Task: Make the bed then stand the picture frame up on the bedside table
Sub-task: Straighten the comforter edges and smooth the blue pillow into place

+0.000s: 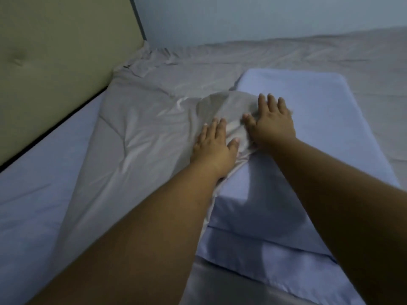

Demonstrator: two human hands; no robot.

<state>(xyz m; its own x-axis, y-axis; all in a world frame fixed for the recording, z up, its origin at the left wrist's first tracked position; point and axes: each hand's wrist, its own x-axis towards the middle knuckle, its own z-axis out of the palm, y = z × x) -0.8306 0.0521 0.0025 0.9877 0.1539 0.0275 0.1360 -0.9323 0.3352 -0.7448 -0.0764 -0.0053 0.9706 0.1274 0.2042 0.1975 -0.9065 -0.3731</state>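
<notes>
Hands flat on bedding.
Left hand (214, 146) and right hand (272, 122), fingers spread, press grey duvet (136, 133) beside blue pillow (319, 133).

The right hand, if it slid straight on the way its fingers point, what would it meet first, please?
Probably nothing solid soon: the right hand lies flat on the blue pillow, fingers pointing along it, so it would cross more pillow, then the grey blanket beyond.

bed (33, 205): lavender fitted sheet, grey duvet (136, 137) rumpled across it, lavender pillow (308, 150) lying over duvet's edge.
</notes>
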